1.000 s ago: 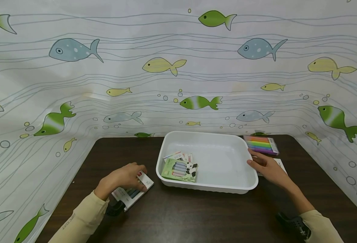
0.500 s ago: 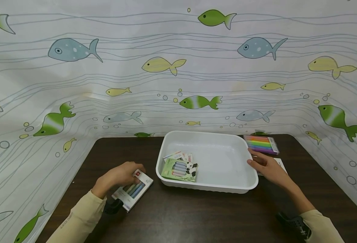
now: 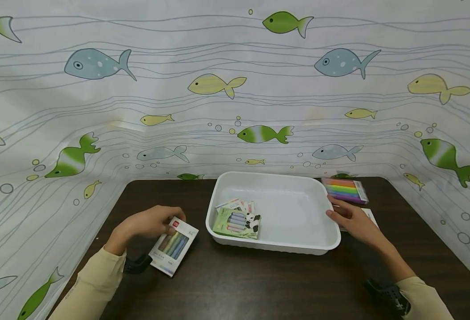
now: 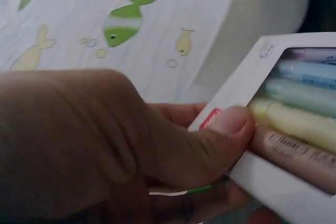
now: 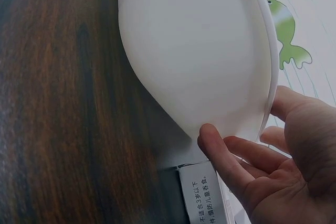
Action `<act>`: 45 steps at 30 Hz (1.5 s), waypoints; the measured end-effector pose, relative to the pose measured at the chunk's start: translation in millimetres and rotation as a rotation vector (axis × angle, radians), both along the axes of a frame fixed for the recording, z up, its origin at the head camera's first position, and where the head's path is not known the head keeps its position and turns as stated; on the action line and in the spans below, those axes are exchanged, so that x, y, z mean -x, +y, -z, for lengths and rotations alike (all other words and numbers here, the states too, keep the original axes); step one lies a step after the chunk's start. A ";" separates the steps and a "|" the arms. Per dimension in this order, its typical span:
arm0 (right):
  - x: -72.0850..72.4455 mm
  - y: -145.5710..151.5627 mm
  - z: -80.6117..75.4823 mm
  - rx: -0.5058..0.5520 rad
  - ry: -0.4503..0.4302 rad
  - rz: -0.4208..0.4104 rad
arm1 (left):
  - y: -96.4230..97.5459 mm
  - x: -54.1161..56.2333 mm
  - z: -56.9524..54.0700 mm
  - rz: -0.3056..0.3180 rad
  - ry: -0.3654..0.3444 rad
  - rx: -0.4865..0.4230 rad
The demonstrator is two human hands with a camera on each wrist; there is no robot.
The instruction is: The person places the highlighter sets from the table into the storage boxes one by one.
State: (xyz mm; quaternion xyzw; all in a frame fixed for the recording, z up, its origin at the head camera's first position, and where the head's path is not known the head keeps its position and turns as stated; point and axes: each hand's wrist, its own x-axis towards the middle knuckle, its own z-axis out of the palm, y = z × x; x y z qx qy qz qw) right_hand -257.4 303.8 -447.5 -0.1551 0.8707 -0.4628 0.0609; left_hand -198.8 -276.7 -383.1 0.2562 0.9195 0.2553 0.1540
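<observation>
- Box (image 3: 173,246): white, tilted, with the left hand (image 3: 149,222) holding its upper end; it sits left of the tray (image 3: 295,213), near it but apart.
- Left fingers: narrow on the box, thumb flat across the front by a red logo, others behind (the left wrist view is dim and soft, so those are hard to make out).
- Pens (image 4: 302,124): in a row behind the box's window, brown, yellow, green, blue and purple.
- Right hand (image 3: 352,222): at the tray's right end, its fingers holding the rim there, thumb over the edge and the others against the outer wall.
- Tray: white, shallow, round-cornered, standing on the dark desk (image 3: 251,284).
- Green pack (image 3: 239,224): inside the tray at the left, a panda on its front, lying partly over white packs (image 3: 229,205).
- Carton (image 5: 202,192): white, printed with black characters, just beside the tray and partly covered by the right hand in the head view.
- Rainbow pack (image 3: 343,190): at the desk's back right, beyond the carton.
- Backdrop (image 3: 219,44): white, patterned with fish, around the desk's back and sides.
</observation>
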 end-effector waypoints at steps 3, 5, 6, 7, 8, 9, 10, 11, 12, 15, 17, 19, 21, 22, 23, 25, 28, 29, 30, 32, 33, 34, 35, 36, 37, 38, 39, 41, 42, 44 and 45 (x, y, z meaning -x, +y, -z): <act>0.4 0.2 0.0 0.002 0.000 0.002 | -6.4 -0.1 -7.2 0.030 -0.040 -0.044; 0.4 0.2 -0.2 0.001 -0.002 0.004 | -11.2 -0.9 -12.7 0.056 -0.072 -0.077; 0.3 0.1 -0.2 0.001 -0.004 0.005 | -14.1 -1.7 -15.8 0.066 -0.097 -0.111; 0.1 0.0 -0.2 0.000 -0.005 0.006 | -16.9 -2.7 -18.8 0.071 -0.129 -0.154; 0.0 -0.2 -0.2 -0.001 -0.005 0.006 | -19.3 -3.9 -21.9 0.071 -0.163 -0.204; -0.3 -0.4 -0.1 -0.003 -0.004 0.006 | -21.0 -5.1 -24.7 0.071 -0.190 -0.255; -0.6 -0.6 -0.1 -0.006 -0.003 0.008 | -21.9 -5.8 -26.8 0.073 -0.221 -0.317; -0.8 -0.8 0.0 -0.007 0.000 0.009 | -21.8 -6.2 -28.4 0.069 -0.247 -0.380; -1.1 -0.9 -0.1 -0.010 0.002 0.009 | -20.5 -6.4 -29.5 0.061 -0.265 -0.440; -1.8 -0.8 -0.4 -0.022 0.005 0.009 | -8.7 -4.0 -27.5 0.049 -0.281 -0.567; -2.7 0.3 -0.5 -0.026 0.000 0.018 | 3.7 -0.2 -24.2 0.050 -0.288 -0.623; -3.3 1.7 -0.9 -0.027 -0.004 0.026 | 17.7 3.8 -20.7 0.044 -0.306 -0.663; -3.4 3.0 -1.9 -0.025 -0.005 0.031 | 31.0 7.5 -18.0 0.029 -0.321 -0.685; -3.2 3.4 -2.5 -0.022 -0.001 0.028 | 37.7 9.7 -16.9 0.014 -0.329 -0.695; -2.8 3.4 -3.0 -0.019 0.004 0.021 | 43.7 11.7 -16.0 -0.011 -0.341 -0.707; -1.2 2.9 -2.8 -0.008 0.008 0.009 | 54.3 15.2 -15.5 -0.065 -0.364 -0.731; 0.5 1.4 -1.3 0.007 0.001 0.000 | 67.7 20.6 -15.0 -0.135 -0.398 -0.774; 1.0 0.8 -0.3 0.007 -0.005 0.003 | 71.1 22.3 -14.4 -0.155 -0.407 -0.790; 1.2 0.4 0.5 0.008 -0.009 0.006 | 74.3 23.8 -13.9 -0.172 -0.414 -0.802; 1.4 -0.8 1.5 0.001 -0.015 0.005 | 80.1 26.7 -11.0 -0.210 -0.422 -0.816; 1.4 -1.0 2.0 -0.004 -0.017 0.007 | 83.0 28.3 -9.8 -0.234 -0.425 -0.821; 1.1 -1.3 1.9 -0.006 -0.017 0.011 | 86.5 30.1 -8.5 -0.253 -0.416 -0.815; 1.1 -1.0 2.2 -0.014 -0.010 0.010 | 89.9 31.7 -7.7 -0.269 -0.407 -0.807; 0.6 -1.1 1.9 -0.016 -0.005 0.011 | 93.5 33.3 -7.2 -0.287 -0.396 -0.797; 0.5 -0.8 2.0 -0.020 -0.002 0.013 | 97.1 35.0 -6.7 -0.306 -0.382 -0.786; 0.2 -0.7 1.8 -0.023 0.000 0.018 | 100.7 36.6 -6.4 -0.319 -0.365 -0.772; 0.1 -0.6 1.5 -0.028 0.007 0.016 | 104.4 38.2 -6.2 -0.334 -0.346 -0.758; 0.2 -0.5 1.3 -0.027 0.009 0.013 | 111.0 41.4 -5.1 -0.362 -0.301 -0.727; 0.1 -0.8 1.1 -0.023 0.008 0.015 | 113.9 43.3 -4.3 -0.374 -0.279 -0.714; 0.2 -1.5 0.7 -0.017 0.008 0.008 | 119.1 46.9 -2.3 -0.392 -0.212 -0.668; 0.3 -1.9 0.7 -0.013 0.007 0.003 | 121.2 49.0 -1.2 -0.403 -0.175 -0.645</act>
